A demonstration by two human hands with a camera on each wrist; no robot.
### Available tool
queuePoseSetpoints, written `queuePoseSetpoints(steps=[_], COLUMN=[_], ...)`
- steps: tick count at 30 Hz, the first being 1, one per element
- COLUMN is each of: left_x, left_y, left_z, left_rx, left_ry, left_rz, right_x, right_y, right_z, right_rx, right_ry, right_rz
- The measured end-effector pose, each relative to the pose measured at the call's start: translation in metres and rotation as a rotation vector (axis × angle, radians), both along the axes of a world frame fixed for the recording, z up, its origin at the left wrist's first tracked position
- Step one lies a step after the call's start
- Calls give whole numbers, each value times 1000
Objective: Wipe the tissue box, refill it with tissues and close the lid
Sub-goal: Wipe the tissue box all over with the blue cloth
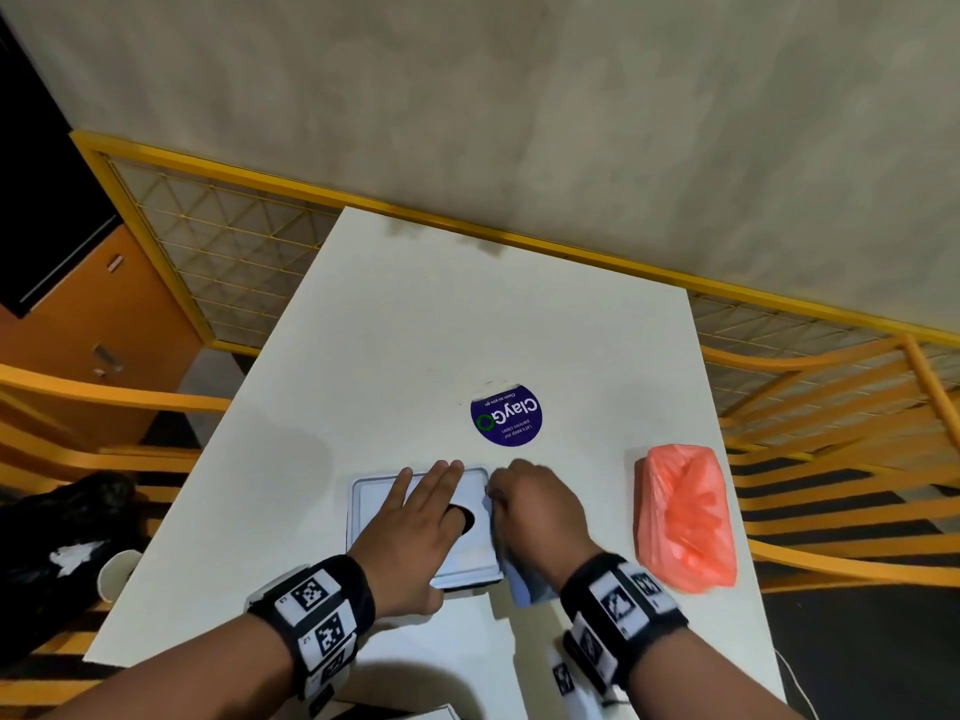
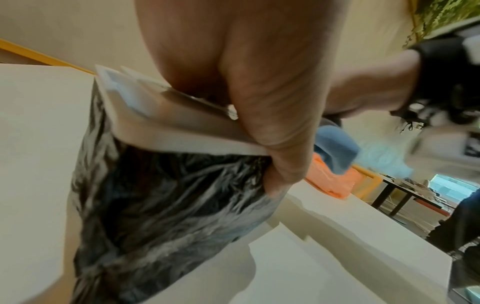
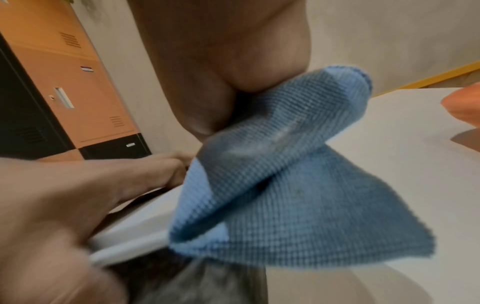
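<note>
The tissue box [image 1: 379, 506] stands near the front of the white table [image 1: 415, 330]; it has a white lid [image 2: 168, 131] with a dark oval slot and dark marbled sides [image 2: 168, 205]. My left hand [image 1: 415, 517] lies flat on the lid with fingers straight, and its thumb [image 2: 280, 144] reaches over the near edge onto the side. My right hand [image 1: 535, 511] grips a blue cloth [image 1: 524, 584] against the box's right side. The waffle-weave cloth [image 3: 272, 185] hangs folded from the fingers. An orange pack of tissues [image 1: 685, 517] lies to the right.
A round purple sticker [image 1: 506, 415] sits on the table beyond the box. A white flat piece [image 1: 452, 646] lies near the table's front edge. Yellow chairs and a railing [image 1: 831, 407] surround the table. A black bag [image 1: 67, 522] rests at the left.
</note>
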State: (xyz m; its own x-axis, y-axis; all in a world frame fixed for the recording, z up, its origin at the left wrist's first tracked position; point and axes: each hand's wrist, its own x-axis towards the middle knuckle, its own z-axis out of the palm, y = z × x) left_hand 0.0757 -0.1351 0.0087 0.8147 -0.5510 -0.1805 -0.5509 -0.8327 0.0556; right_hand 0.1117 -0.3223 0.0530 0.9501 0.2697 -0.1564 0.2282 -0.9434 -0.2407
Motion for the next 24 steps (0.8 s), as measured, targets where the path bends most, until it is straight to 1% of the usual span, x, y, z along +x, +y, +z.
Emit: queuePoseSetpoints(steps=[3,6,9,12,14,16,19,24], left_x=[0,1,1,1,0,-1,-1,-1], left_y=[2,1,0,0,0,0,0,0], left_z=[-3,-2,0,-1,-3,-2,-2,-2], left_rx=[-41,-47,-48,-43,-42,-47,-43,-82], left_ry=[17,-13,12,-19,-4,-13,6,-18], left_rz=[-2,-8,-7,-6,-15,-23,-30,-23], right_x=[31,37,18,-20,-46,-58,-42,11], right_y=[11,15,7,-9,-18,-24,-19,2], right_z=[0,-3,-6,-12,-13,-18,-20,-23], right_rx=[12,32,83,106,127,161,169,184], right_ry=[-27,-41,-43,-28,-1,10,9,-74], right_rz=[-29,-24,-56,-24,-21,-21,-43,-129])
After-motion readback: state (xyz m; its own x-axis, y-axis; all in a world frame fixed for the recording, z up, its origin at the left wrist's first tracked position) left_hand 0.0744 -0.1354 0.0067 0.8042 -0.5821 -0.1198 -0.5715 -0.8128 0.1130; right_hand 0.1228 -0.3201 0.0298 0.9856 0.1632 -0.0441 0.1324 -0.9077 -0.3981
